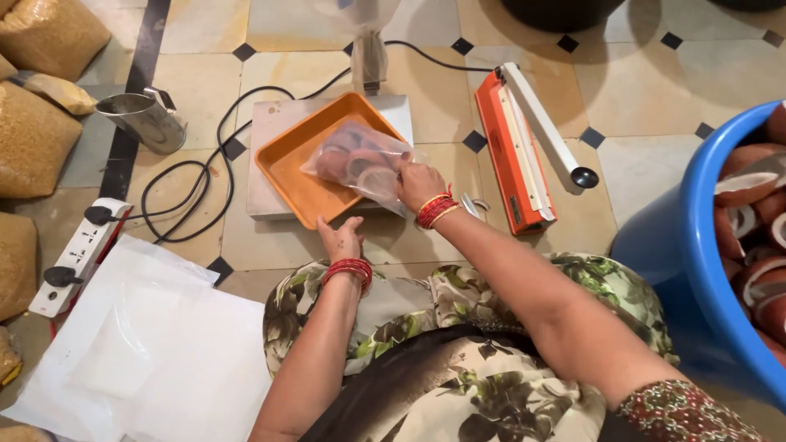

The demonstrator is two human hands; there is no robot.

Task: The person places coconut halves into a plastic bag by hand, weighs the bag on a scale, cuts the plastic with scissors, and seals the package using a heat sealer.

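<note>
Lap-side, left hand (pixel 341 238) rests open by the orange tray (pixel 282 164); right hand (pixel 419 185) pinches the clear bag of coconut pieces (pixel 360 160) lying in that tray on the scale (pixel 266 123) — looks like weighing. Next needs a steady carry to the heat sealer (pixel 512 139).

A home packing spot on a tiled floor (pixel 655 74); heat sealer (pixel 524 139), weighing scale (pixel 270 131), filled sacks (pixel 33 139) around.
</note>
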